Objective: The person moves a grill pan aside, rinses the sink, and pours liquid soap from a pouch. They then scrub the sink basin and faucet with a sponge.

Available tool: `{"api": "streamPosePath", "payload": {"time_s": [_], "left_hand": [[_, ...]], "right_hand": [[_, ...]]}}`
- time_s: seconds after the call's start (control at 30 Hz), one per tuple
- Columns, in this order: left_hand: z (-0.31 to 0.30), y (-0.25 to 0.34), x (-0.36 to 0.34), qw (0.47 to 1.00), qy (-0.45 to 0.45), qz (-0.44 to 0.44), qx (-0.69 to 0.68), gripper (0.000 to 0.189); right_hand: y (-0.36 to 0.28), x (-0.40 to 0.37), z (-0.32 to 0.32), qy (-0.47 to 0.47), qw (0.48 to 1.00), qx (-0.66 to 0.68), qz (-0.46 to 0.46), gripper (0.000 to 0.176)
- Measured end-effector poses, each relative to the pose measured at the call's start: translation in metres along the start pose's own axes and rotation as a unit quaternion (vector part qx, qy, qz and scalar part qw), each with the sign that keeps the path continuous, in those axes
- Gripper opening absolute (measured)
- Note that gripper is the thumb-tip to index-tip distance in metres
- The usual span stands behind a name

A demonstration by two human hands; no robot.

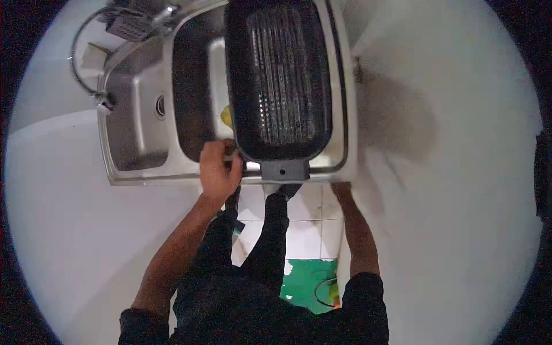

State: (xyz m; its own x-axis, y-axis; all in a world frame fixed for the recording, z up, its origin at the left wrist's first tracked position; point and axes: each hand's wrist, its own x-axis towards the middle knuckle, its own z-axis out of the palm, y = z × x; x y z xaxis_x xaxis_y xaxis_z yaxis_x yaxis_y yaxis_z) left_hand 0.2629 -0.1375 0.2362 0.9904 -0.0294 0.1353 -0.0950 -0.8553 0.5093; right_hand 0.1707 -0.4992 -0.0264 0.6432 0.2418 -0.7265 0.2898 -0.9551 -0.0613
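Note:
A dark rectangular grill pan (282, 75) with a ridged base lies over the right side of the sink, its short handle (293, 171) toward me. My left hand (217, 169) is at the sink's front rim, beside the pan's near left corner. Its fingers and thumb are curled together; what lies between them is hidden. Just beyond the fingers, a yellow object (226, 117), partly covered by the pan, shows in the middle basin. My right hand (341, 188) is at the front right edge of the sink, its fingers hidden.
The steel sink (172, 172) has a left basin with a drain (160, 106). A hose tap (103, 103) and a dark perforated caddy (127, 27) stand at the back left. White walls (460, 172) flank the sink. Below are floor tiles and a green mat (310, 279).

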Motion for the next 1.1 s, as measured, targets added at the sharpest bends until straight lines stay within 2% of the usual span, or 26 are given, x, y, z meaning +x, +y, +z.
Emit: {"api": "streamPosePath", "payload": {"time_s": [0.07,0.13,0.17,0.23,0.3,0.4,0.47,0.53,0.63,0.73,0.77,0.9,0.93,0.97,1.0,1.03,1.1], "left_hand": [[0.001,-0.002,-0.001,1.000,-0.001,-0.009,-0.025,0.024],[0.004,-0.006,0.000,0.998,0.011,-0.033,-0.051,0.024],[0.001,-0.004,0.000,0.996,0.025,-0.033,-0.076,0.023],[-0.003,0.000,0.000,0.991,0.053,-0.037,-0.118,0.023],[0.001,-0.013,-0.003,0.986,0.077,-0.007,-0.147,0.017],[-0.030,-0.015,-0.012,0.969,0.123,-0.064,-0.203,0.008],[-0.056,-0.029,-0.028,0.917,0.101,-0.116,-0.368,0.012],[-0.058,-0.066,-0.049,0.822,-0.024,-0.205,-0.531,0.025],[-0.120,-0.078,-0.054,0.761,-0.135,-0.221,-0.595,0.042],[-0.136,-0.094,-0.049,0.738,-0.151,-0.207,-0.624,0.056],[-0.147,-0.100,-0.044,0.738,-0.120,-0.190,-0.636,0.058],[-0.196,-0.128,-0.009,0.719,0.017,-0.114,-0.685,0.064],[-0.191,-0.143,0.002,0.736,0.046,-0.093,-0.669,0.063],[-0.181,-0.127,-0.001,0.765,0.086,-0.059,-0.636,0.062],[-0.183,-0.137,0.007,0.779,0.112,-0.040,-0.616,0.061],[-0.187,-0.143,0.006,0.791,0.111,-0.093,-0.594,0.058],[-0.222,-0.156,0.002,0.744,0.114,-0.115,-0.648,0.057]], "right_hand": [[-0.019,-0.034,-0.021,0.079,0.995,-0.046,-0.036,0.030],[-0.022,-0.042,-0.002,0.321,0.942,-0.023,-0.096,0.018],[-0.038,-0.065,-0.037,0.388,0.913,-0.019,-0.124,0.017],[-0.066,-0.113,-0.095,0.359,0.919,-0.031,-0.159,0.017],[-0.093,-0.150,-0.140,0.167,0.970,-0.069,-0.160,0.018],[-0.149,-0.216,-0.254,0.138,0.972,-0.072,-0.176,0.018],[-0.177,-0.248,-0.318,0.189,0.949,-0.062,-0.244,0.022],[-0.206,-0.267,-0.375,0.212,0.932,-0.067,-0.286,0.024],[-0.250,-0.292,-0.449,0.296,0.901,-0.059,-0.311,0.020],[-0.293,-0.282,-0.493,0.329,0.906,-0.067,-0.260,0.019],[-0.306,-0.275,-0.504,0.351,0.897,-0.020,-0.269,0.019],[-0.370,-0.228,-0.564,0.410,0.871,-0.031,-0.269,0.021],[-0.388,-0.215,-0.580,0.409,0.873,-0.032,-0.265,0.022],[-0.380,-0.238,-0.587,0.426,0.862,-0.029,-0.274,0.022],[-0.397,-0.229,-0.601,0.424,0.865,-0.029,-0.268,0.023],[-0.417,-0.228,-0.608,0.426,0.868,-0.037,-0.254,0.023],[-0.468,-0.221,-0.620,0.424,0.877,-0.054,-0.219,0.024]]}}
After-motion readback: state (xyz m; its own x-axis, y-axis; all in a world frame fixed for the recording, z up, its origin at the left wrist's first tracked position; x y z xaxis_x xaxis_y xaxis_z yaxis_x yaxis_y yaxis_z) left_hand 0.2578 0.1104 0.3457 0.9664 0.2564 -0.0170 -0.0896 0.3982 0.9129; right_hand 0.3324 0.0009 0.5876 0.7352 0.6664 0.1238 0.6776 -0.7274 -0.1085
